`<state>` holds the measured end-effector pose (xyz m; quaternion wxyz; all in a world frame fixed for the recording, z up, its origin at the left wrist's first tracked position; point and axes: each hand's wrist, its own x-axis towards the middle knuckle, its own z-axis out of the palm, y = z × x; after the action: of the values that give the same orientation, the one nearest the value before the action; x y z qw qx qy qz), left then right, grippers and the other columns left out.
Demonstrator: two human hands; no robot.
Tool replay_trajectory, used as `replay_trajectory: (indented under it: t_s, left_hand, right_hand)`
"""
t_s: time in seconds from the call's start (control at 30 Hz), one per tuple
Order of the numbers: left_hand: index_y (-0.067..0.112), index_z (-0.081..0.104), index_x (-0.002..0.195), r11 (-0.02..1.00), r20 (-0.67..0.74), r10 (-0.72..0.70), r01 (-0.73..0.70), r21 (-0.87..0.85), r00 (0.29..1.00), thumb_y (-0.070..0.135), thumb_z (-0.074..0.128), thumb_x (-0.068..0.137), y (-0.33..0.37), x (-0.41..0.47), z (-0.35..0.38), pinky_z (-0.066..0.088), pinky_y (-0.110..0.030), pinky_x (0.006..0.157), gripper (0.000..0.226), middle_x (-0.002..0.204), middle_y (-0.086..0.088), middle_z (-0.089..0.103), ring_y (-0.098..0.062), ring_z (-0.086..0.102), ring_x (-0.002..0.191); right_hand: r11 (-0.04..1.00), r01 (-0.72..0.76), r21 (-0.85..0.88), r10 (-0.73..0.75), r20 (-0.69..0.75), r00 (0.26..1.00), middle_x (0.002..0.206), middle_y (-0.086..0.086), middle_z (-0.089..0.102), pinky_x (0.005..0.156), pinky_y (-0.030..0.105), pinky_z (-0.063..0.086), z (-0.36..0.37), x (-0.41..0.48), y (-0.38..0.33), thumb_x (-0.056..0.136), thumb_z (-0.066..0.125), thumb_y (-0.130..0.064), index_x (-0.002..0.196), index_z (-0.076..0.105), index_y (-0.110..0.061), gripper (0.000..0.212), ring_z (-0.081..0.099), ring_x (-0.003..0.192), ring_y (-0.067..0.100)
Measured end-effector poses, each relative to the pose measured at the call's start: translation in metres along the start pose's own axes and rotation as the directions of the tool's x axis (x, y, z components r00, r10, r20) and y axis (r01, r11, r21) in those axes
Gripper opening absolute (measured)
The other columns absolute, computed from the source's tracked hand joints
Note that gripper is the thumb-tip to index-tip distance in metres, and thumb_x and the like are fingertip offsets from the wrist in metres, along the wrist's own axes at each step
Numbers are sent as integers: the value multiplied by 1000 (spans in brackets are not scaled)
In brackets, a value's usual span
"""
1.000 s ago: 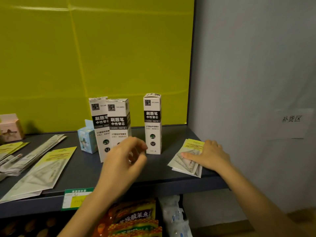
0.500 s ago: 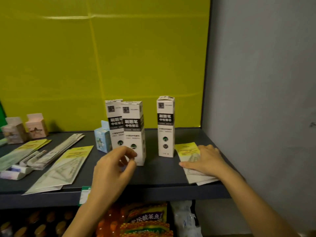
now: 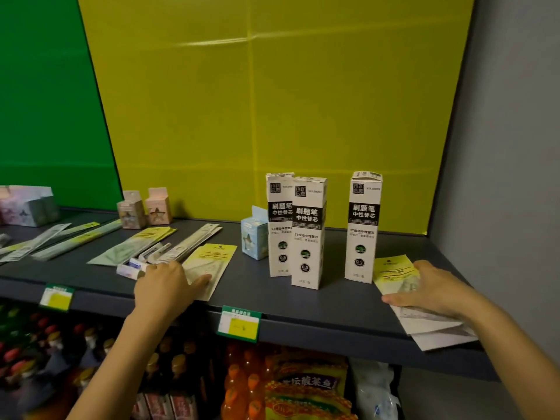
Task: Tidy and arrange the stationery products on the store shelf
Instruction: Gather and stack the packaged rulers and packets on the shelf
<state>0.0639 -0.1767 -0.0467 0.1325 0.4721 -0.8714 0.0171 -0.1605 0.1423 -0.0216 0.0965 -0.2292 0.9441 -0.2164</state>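
On the dark shelf (image 3: 272, 301) three tall white refill boxes stand upright: two together (image 3: 307, 234) and one apart (image 3: 362, 228). My left hand (image 3: 165, 287) lies flat on a yellow-headed ruler packet (image 3: 212, 262), fingers spread, gripping nothing. My right hand (image 3: 436, 287) presses flat on a stack of similar packets (image 3: 394, 271) at the shelf's right end; the stack's lower part overhangs the front edge. A small blue box (image 3: 253, 234) stands left of the refill boxes.
More flat packets (image 3: 133, 247) and small white tubes (image 3: 133, 268) lie to the left. Two pink boxes (image 3: 145, 209) and a pastel box (image 3: 25, 206) stand at the back. Price tags (image 3: 239, 324) hang on the shelf's front edge. Drinks and snacks fill the shelf below. A grey wall (image 3: 515, 177) bounds the right.
My left hand moved left from the refill boxes and came down flat on the ruler packet. My view turned left, showing more of the shelf. The right hand stays on its stack.
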Motion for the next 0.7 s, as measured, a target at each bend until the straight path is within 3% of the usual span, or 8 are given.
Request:
replay_trajectory:
  t_s: [0.2,0.3,0.37,0.47,0.53,0.6,0.67,0.7]
  left_hand:
    - [-1,49,110,998,128,33,-24,-64,991,60,53,80,8,1,-14,42,-37,84,67,112,-17,59,-32,54,103]
    - [0,52,107,970,273,32,35,-239,961,57,63,74,11,0,-26,34,-31,63,66,91,-9,53,-22,48,83]
    - [3,56,101,942,313,40,69,-329,949,55,70,68,10,2,-29,30,-30,58,63,91,-9,55,-20,46,79]
    - [7,55,104,895,313,72,77,-440,947,44,75,70,13,-2,-33,36,-31,68,54,101,-11,59,-21,49,84]
    - [6,49,118,874,297,94,64,-483,950,36,72,75,17,-5,-37,37,-30,77,57,113,-13,58,-21,49,90]
    - [5,44,124,869,278,107,47,-493,954,33,69,79,19,-8,-40,38,-29,76,58,118,-12,57,-20,49,90]
    - [4,43,121,801,258,126,56,-597,958,24,67,81,17,-11,-42,44,-26,62,51,98,-8,61,-19,57,77]
    - [3,42,120,721,248,126,83,-688,961,18,67,82,15,-14,-43,48,-25,53,48,89,-7,61,-19,59,71]
  right_hand:
    - [998,48,32,-44,-106,993,138,10,46,98,38,42,1,2,6,66,77,-45,146,13,-18,106,48,122,28]
    - [995,67,70,-60,-105,993,140,12,42,100,40,41,-2,2,10,70,75,-41,147,9,-23,103,46,123,30]
    - [979,82,185,-70,-67,995,144,13,37,99,37,38,-4,1,13,78,72,-29,147,8,-23,95,42,127,30]
    - [907,100,408,-82,-62,995,147,12,35,105,37,34,-6,-1,23,83,67,-16,147,12,-22,85,39,131,29]
    - [805,93,585,-46,-94,994,139,13,45,103,41,38,-6,-2,32,82,67,-8,146,17,-18,82,49,119,28]
    - [640,71,765,16,-105,994,121,14,59,89,38,49,-10,-5,39,74,75,-8,141,29,-10,81,59,97,25]
    - [444,52,895,27,-71,997,88,11,72,62,28,57,-17,-9,43,65,82,-18,128,48,-1,73,69,69,20]
    - [365,45,930,18,-55,998,70,8,74,51,24,57,-23,-13,43,70,77,-16,121,54,2,59,69,57,17]
